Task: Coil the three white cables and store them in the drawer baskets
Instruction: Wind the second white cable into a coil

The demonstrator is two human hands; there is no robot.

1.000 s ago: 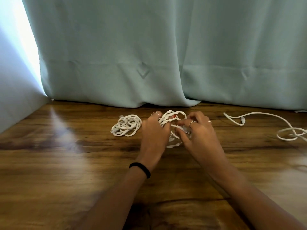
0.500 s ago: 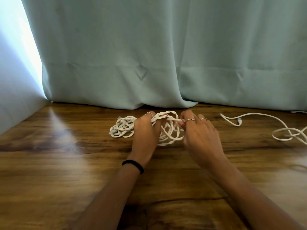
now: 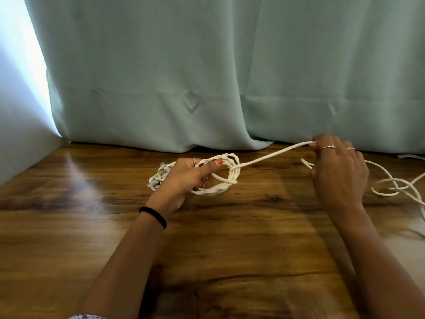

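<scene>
Gripping a coil of white cable (image 3: 226, 178) with the left hand (image 3: 184, 180), fingers curled through the loops and thumb lying along the top strands, orange nail showing. Holding that coil just over, or resting on, the wooden tabletop (image 3: 230, 238); contact not determinable. Pinching the free tail of the same cable (image 3: 273, 155) with the right hand (image 3: 338, 171), fingertips closed on the end near the curtain hem. Running taut and straight, rising from a wrap at the right side of the coil to the right hand's fingertips. Lying partly hidden behind the left hand, a second bundle of white cable (image 3: 158, 178), already coiled, sitting on the tabletop and touching or just beside the held coil. Sprawling loose at the right edge, a third white cable (image 3: 391, 187), uncoiled, looping over itself on the tabletop, one end passing behind the right hand. Hanging across the back, a pale green curtain (image 3: 207, 77), hem meeting the tabletop's far edge. Showing at far left, a white wall (image 3: 16, 134) with bright light at the curtain's edge. Wearing a black band (image 3: 154, 216) on the left wrist and rings (image 3: 328, 147) on the right hand's fingers.
</scene>
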